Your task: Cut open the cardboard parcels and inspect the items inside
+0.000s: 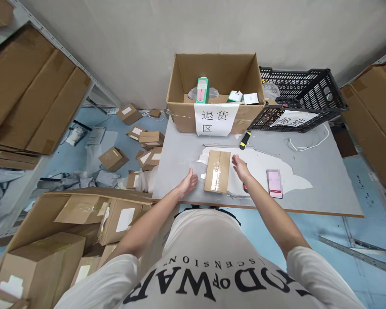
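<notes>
A small brown cardboard box (pixel 217 171), sealed with shiny clear tape, lies on the table between my hands. To its left, my left hand (pixel 188 183) is held with fingers stretched out, apart from the box. My right hand (pixel 240 168) is to the right of the box, fingers extended, also holding nothing. Under the right forearm a red and dark object (pixel 245 188) is mostly hidden. A yellow and black box cutter (pixel 245 140) rests beyond my right hand. Farther right lies a phone (pixel 274 183) with a pink screen.
A large open carton (pixel 182 116) with several small boxes and a black plastic crate (pixel 309 92) stand at the table's (pixel 334 189) back. Parcels fill a big carton (pixel 51 199) at lower left; more boxes (pixel 113 159) lie on the floor. Shelving stands on both sides.
</notes>
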`<action>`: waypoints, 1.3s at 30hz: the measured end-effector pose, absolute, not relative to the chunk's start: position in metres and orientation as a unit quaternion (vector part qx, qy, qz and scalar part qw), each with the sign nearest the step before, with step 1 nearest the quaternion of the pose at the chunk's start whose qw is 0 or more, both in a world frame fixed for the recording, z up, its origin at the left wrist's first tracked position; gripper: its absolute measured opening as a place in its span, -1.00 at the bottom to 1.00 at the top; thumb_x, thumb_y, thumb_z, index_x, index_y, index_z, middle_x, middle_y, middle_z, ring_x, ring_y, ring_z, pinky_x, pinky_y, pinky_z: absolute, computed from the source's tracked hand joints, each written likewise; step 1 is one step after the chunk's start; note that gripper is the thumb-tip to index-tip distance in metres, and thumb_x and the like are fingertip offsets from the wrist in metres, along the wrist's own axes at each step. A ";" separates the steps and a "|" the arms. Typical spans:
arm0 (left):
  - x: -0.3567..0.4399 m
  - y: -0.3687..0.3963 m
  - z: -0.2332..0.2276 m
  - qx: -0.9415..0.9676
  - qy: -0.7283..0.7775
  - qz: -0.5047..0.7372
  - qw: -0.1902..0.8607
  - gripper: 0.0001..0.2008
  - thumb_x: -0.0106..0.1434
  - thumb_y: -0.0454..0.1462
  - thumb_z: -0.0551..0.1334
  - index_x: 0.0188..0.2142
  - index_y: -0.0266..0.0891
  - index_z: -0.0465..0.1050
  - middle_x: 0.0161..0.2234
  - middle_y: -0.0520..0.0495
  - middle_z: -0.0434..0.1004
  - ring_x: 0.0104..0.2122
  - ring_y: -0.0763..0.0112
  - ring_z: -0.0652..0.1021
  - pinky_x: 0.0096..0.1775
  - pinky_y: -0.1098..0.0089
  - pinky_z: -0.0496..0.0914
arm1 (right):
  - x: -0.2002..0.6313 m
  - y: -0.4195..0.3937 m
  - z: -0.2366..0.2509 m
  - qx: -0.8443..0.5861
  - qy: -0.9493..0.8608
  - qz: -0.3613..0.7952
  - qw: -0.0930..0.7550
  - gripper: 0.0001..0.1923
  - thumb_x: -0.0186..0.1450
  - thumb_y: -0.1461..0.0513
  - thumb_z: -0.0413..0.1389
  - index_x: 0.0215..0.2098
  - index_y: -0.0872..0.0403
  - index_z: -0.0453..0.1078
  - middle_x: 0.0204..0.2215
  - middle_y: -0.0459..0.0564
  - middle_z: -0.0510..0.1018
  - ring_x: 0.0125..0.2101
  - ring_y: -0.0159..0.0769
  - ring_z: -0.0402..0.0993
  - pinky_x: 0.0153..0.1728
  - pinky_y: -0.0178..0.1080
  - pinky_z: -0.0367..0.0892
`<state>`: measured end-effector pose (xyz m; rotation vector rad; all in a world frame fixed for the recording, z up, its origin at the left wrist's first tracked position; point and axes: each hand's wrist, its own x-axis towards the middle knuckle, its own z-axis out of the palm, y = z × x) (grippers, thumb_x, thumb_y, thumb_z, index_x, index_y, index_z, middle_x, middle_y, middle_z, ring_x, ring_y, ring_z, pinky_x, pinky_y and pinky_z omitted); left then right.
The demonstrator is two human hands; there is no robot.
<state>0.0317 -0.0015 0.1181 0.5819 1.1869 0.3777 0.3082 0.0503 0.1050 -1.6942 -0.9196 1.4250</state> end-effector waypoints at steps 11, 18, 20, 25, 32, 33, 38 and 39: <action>0.073 0.015 0.123 0.285 0.463 0.222 0.810 -0.16 0.15 0.29 -0.24 0.25 -0.11 0.08 0.29 -0.04 0.00 0.28 0.17 0.02 0.24 0.11 -0.05 | 0.288 -0.029 0.116 -0.540 -0.215 0.724 0.372 -0.42 0.32 -0.13 -0.23 0.16 -0.06 0.23 0.26 -0.02 0.14 0.25 -0.23 0.01 0.11 -0.04 0.19; 0.076 -0.003 0.127 0.264 0.442 0.285 0.809 -0.25 0.23 0.22 -0.25 0.25 -0.10 0.07 0.31 -0.01 -0.05 0.30 0.25 -0.06 0.24 0.17 -0.08 | 0.297 0.000 0.127 -0.546 -0.310 0.707 0.324 -0.41 0.31 -0.14 -0.20 0.08 -0.03 0.34 0.16 0.01 0.32 0.18 -0.18 0.17 0.09 -0.04 0.18; 0.081 -0.015 0.129 0.245 0.434 0.315 0.808 -0.26 0.25 0.20 -0.28 0.27 -0.10 0.01 0.32 -0.02 -0.09 0.30 0.30 -0.09 0.24 0.18 -0.09 | 0.301 0.021 0.134 -0.547 -0.365 0.693 0.295 -0.38 0.30 -0.16 -0.21 0.04 0.01 0.38 0.08 0.03 0.42 0.11 -0.14 0.27 0.08 -0.04 0.18; 0.099 -0.040 0.138 0.195 0.417 0.366 0.809 -0.23 0.24 0.19 -0.38 0.31 -0.12 -0.18 0.34 -0.04 -0.27 0.30 0.36 -0.09 0.22 0.19 -0.05 | 0.296 0.083 0.152 -0.541 -0.530 0.617 0.212 -0.27 0.24 -0.24 -0.22 -0.18 0.09 0.52 -0.17 0.04 0.59 -0.10 -0.09 0.44 0.03 -0.09 0.21; 0.117 -0.042 0.140 0.148 0.409 0.376 0.818 -0.16 0.18 0.21 -0.45 0.32 -0.15 -0.19 0.34 -0.06 -0.28 0.30 0.33 -0.06 0.20 0.20 0.03 | 0.265 0.131 0.151 -0.572 -0.651 0.495 0.061 -0.27 0.17 -0.30 -0.17 -0.26 0.07 0.53 -0.16 0.09 0.57 -0.12 0.04 0.43 0.01 -0.02 0.18; 0.119 -0.042 0.137 0.146 0.405 0.377 0.820 -0.16 0.18 0.21 -0.45 0.32 -0.15 -0.22 0.34 -0.06 -0.31 0.30 0.35 -0.07 0.20 0.20 0.02 | 0.262 0.132 0.148 -0.569 -0.660 0.488 0.049 -0.27 0.17 -0.30 -0.15 -0.25 0.07 0.53 -0.15 0.10 0.57 -0.12 0.04 0.43 -0.01 -0.03 0.19; 0.123 -0.044 0.124 0.139 0.404 0.371 0.824 -0.20 0.21 0.19 -0.38 0.32 -0.16 -0.27 0.34 -0.06 -0.37 0.30 0.38 -0.13 0.23 0.19 -0.07 | 0.263 0.128 0.133 -0.565 -0.676 0.471 0.031 -0.27 0.14 -0.31 -0.13 -0.20 0.07 0.50 -0.13 0.12 0.56 -0.14 0.00 0.44 -0.06 -0.09 0.23; 0.123 -0.045 0.123 0.139 0.406 0.368 0.825 -0.20 0.22 0.19 -0.37 0.32 -0.16 -0.27 0.34 -0.06 -0.35 0.30 0.37 -0.14 0.23 0.18 -0.07 | 0.265 0.127 0.130 -0.565 -0.678 0.469 0.035 -0.28 0.14 -0.30 -0.12 -0.19 0.07 0.50 -0.12 0.11 0.55 -0.14 -0.01 0.44 -0.06 -0.11 0.23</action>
